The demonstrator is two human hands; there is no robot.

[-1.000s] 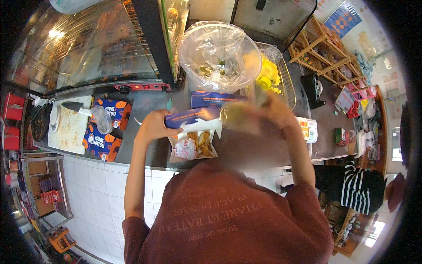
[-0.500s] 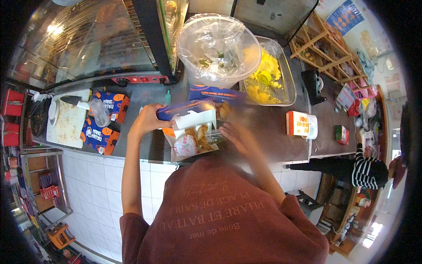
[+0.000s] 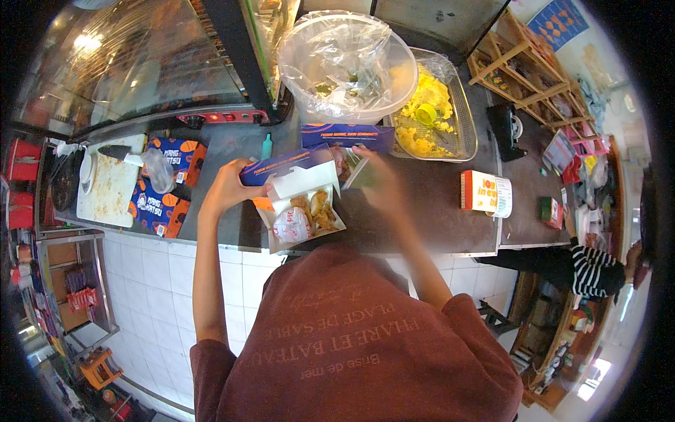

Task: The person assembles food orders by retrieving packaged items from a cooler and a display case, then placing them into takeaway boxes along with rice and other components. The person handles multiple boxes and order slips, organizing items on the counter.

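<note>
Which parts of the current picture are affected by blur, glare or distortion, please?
Head view: the right hand is blurred, probably by motion, while the left hand on the open food box is clearer; head view: bright glare on the glass cabinet at upper left; head view: the fisheye bends the long edge of the counter, with black corners around the picture.

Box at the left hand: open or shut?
Open. The left hand grips the food box by its raised lid; fried pieces show inside.
</note>
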